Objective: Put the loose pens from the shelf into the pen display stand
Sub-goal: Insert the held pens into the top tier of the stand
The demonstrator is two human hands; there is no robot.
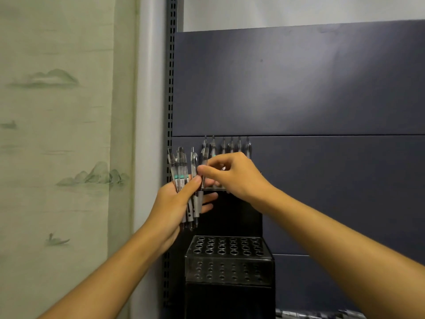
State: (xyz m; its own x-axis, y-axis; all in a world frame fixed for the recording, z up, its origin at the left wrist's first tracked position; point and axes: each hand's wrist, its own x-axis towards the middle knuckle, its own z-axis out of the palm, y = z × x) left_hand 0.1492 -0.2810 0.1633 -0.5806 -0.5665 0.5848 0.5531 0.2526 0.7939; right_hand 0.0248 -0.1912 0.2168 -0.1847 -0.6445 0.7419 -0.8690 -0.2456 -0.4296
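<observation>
Mid-loading: pulling one pen from the bunch, bound for the stand's top tier.

Left hand (177, 203) closed around a bunch of clear-barrelled pens (187, 180), held upright just left of the pen display stand (227, 256); right hand (230, 173) pinching a single pen (204, 166) at thumb and forefinger, close against the bunch. Next, by judgement: lifting it free, then lining its tip over an open hole. Upper tier masked by the right hand, only the tips of the standing pens (231, 145) showing; free holes there impossible to count. Lower tier (226, 246) empty. Shelf itself out of view.
</observation>
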